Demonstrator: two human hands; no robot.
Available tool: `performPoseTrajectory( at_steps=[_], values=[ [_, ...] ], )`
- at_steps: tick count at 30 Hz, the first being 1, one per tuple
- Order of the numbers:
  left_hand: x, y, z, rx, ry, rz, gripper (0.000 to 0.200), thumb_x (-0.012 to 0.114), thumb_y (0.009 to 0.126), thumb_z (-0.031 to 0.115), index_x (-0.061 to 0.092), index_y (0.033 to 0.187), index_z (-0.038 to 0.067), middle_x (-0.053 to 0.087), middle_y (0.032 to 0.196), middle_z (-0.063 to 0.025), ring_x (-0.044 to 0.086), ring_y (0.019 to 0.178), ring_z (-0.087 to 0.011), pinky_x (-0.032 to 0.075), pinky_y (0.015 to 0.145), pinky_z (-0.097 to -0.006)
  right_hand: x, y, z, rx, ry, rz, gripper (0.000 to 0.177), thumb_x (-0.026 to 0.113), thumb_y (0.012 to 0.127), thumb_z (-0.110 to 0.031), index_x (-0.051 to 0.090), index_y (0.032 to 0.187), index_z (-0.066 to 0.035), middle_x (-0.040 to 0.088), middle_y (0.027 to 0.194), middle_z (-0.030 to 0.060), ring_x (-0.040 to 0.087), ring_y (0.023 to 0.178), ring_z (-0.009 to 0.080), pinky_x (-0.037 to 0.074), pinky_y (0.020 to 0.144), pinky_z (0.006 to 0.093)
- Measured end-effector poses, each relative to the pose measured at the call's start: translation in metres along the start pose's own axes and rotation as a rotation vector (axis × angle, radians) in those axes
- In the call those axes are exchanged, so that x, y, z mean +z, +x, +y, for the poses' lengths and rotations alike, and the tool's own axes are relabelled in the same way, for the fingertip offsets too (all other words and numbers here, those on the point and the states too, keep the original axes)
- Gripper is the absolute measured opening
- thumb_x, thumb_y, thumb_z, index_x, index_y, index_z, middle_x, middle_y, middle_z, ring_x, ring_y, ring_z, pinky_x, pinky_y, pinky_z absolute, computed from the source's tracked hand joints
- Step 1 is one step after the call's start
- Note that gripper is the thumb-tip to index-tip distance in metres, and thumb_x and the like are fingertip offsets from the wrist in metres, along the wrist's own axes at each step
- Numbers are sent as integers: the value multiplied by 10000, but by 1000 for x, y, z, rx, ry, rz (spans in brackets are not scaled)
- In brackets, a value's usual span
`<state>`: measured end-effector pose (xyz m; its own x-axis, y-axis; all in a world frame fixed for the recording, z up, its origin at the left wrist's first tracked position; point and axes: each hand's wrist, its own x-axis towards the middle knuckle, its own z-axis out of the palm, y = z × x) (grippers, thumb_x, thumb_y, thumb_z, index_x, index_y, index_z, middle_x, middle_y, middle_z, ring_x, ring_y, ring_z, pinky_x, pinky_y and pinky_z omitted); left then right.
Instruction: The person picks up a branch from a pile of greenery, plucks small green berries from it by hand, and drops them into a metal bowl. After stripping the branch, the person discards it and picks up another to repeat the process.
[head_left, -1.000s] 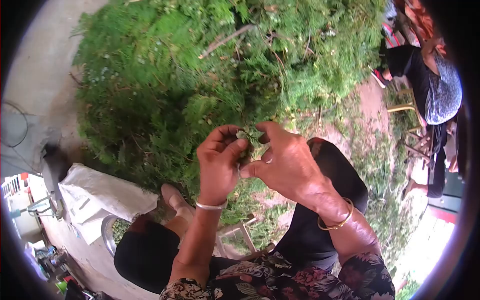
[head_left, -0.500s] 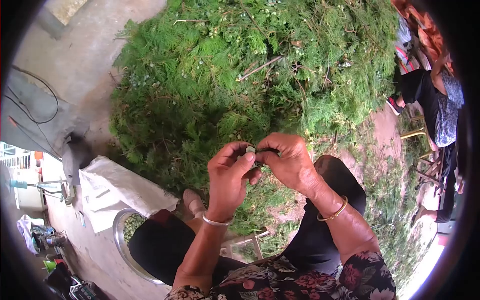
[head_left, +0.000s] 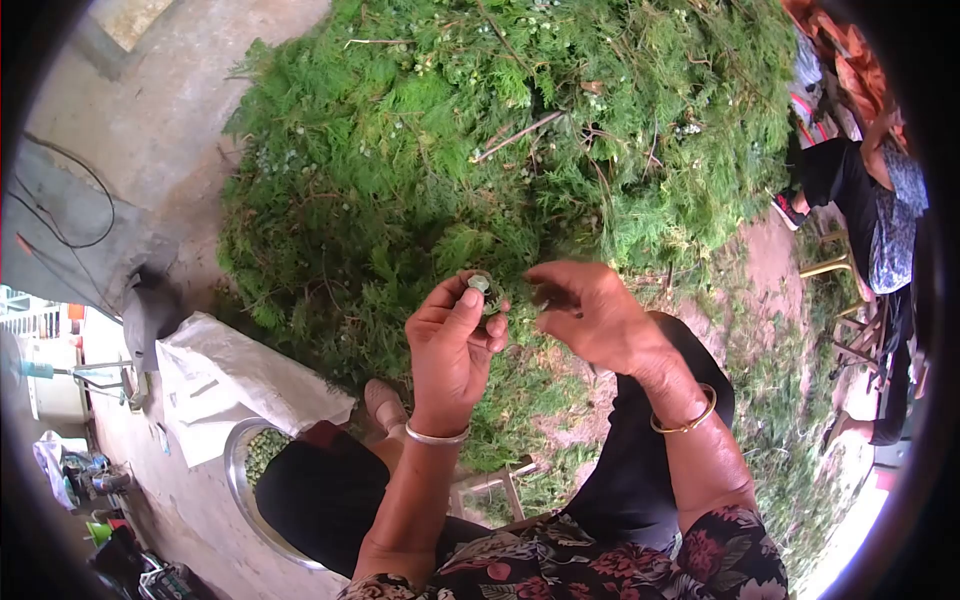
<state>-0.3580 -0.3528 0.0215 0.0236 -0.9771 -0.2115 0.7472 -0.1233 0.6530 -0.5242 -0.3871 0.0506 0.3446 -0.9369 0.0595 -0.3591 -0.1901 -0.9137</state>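
My left hand [head_left: 455,325] is closed, thumb against fingers, on a small pale-green cone [head_left: 479,283]; other green bits by the fingertips are too small to make out. To its right, apart from it, my right hand [head_left: 590,310] is blurred by motion. Its index finger and thumb stand apart, with a dark smudge between them that I cannot identify. Both hands are over the near edge of a large heap of green conifer branches [head_left: 420,150], dotted with pale cones.
A metal basin [head_left: 238,470] holding many small green cones [head_left: 265,450] stands left of my knee. Beside it lies a white sack [head_left: 240,370]. A wooden stool [head_left: 490,490] shows between my legs. At the right edge another person [head_left: 890,220] sits; black cable [head_left: 100,195] lies far left.
My right hand has pulled away to the right from my left hand, its fingers parting. The left hand has shifted slightly left and still holds the cone.
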Motion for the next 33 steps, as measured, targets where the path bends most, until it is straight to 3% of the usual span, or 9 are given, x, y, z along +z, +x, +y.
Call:
performPoseTrajectory(
  at_steps=[8, 11, 13, 16, 18, 20, 22, 26, 33],
  values=[
    [12, -4, -19, 204, 338, 23, 212, 562, 926, 80, 539, 1077, -68, 591, 786, -58, 536, 597, -95, 439, 521, -238, 15, -3, 6, 85, 199, 62, 236, 721, 730, -52, 638, 921, 58, 606, 663, 115, 558, 591, 131, 459, 551, 280],
    [22, -4, -21, 265, 474, 96, 185, 558, 917, 50, 544, 1054, -72, 601, 761, -61, 550, 590, -90, 444, 511, -226, 18, -3, 8, -46, 62, 116, 144, 683, 781, 14, 630, 914, 33, 636, 744, 103, 634, 646, 150, 487, 547, 297],
    [23, -3, -22, 298, 524, 125, 162, 560, 907, 29, 548, 1033, -73, 609, 750, -65, 557, 578, -89, 440, 499, -216, 17, -3, 4, -360, -357, 204, 68, 641, 796, 25, 611, 857, 19, 606, 714, 127, 626, 636, 200, 484, 554, 320],
    [20, -1, -22, 229, 437, 158, 163, 567, 901, 19, 552, 1038, -67, 619, 801, -84, 567, 600, -102, 452, 515, -228, 20, -3, -2, -248, -193, 246, 45, 587, 765, 40, 552, 779, 16, 570, 738, 160, 577, 662, 351, 472, 545, 370],
    [18, 2, -19, 92, -13, 155, 161, 570, 899, 15, 560, 1043, -58, 622, 870, -117, 572, 645, -131, 455, 541, -240, 19, -3, -3, -195, -134, 251, 34, 583, 763, 39, 561, 784, 24, 571, 729, 170, 576, 653, 358, 475, 561, 381],
    [11, 5, -19, 91, -52, 112, 166, 576, 897, 20, 561, 1044, -56, 619, 897, -135, 571, 665, -145, 455, 552, -247, 12, -1, -9, -145, -77, 255, 29, 580, 762, 37, 571, 788, 31, 573, 719, 180, 575, 643, 365, 478, 577, 392],
    [2, 7, -15, 90, -91, 68, 171, 582, 896, 26, 562, 1046, -55, 616, 923, -152, 569, 684, -159, 455, 564, -254, -1, 1, -18, 148, 91, 235, 76, 582, 755, 25, 598, 826, 51, 603, 743, 204, 601, 665, 368, 493, 635, 400],
    [-5, 7, -8, -41, -149, -17, 237, 573, 910, 64, 547, 1104, -70, 605, 886, -144, 548, 699, -155, 446, 560, -249, -17, -2, 5, 35, -239, -110, 203, 643, 741, -31, 625, 919, 65, 649, 843, 222, 652, 748, 331, 510, 700, 378],
    [-3, 3, -20, -47, -57, 7, 259, 616, 877, 33, 569, 1101, -89, 636, 820, -129, 585, 644, -157, 462, 541, -248, 1, 0, -9, 48, -28, -9, 230, 667, 716, -41, 622, 917, 62, 641, 830, 221, 643, 732, 341, 505, 664, 378]
  ],
)
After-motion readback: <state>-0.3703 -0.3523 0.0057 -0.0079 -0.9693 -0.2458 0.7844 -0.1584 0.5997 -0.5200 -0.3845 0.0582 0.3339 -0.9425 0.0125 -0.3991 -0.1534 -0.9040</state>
